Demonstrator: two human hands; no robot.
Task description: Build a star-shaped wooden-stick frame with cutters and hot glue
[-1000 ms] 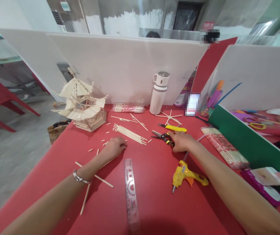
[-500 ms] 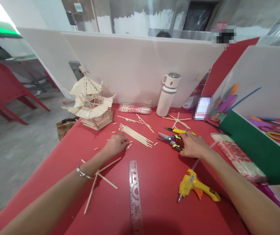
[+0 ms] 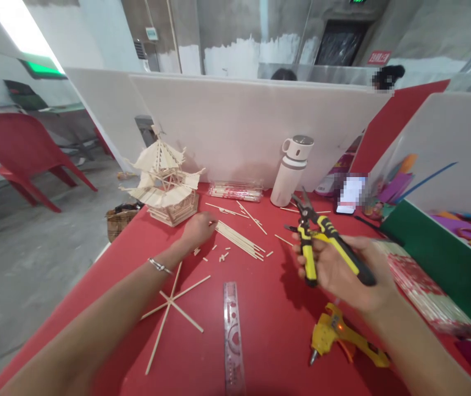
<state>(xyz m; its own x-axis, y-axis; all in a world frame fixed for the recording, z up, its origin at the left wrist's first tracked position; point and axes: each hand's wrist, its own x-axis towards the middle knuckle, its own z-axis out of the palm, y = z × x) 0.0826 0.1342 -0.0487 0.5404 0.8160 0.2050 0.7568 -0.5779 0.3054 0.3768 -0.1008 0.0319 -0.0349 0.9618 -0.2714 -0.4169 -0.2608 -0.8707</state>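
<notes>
Right hand (image 3: pixel 344 275) holding pliers (image 3: pixel 304 220) above table (image 3: pixel 276 335), fingers curling round one handle, other handle lying across palm. Plier handles spreading apart, jaws standing parted beyond fingertips, pointing up toward white bottle (image 3: pixel 288 179). Left hand (image 3: pixel 198 231) reaching to upper-left end of loose sticks (image 3: pixel 241 240), fingers bending together; cannot tell whether they are pinching any stick. Sticks lying side by side on table, between both hands. Glue gun (image 3: pixel 328 333) resting below right hand.
</notes>
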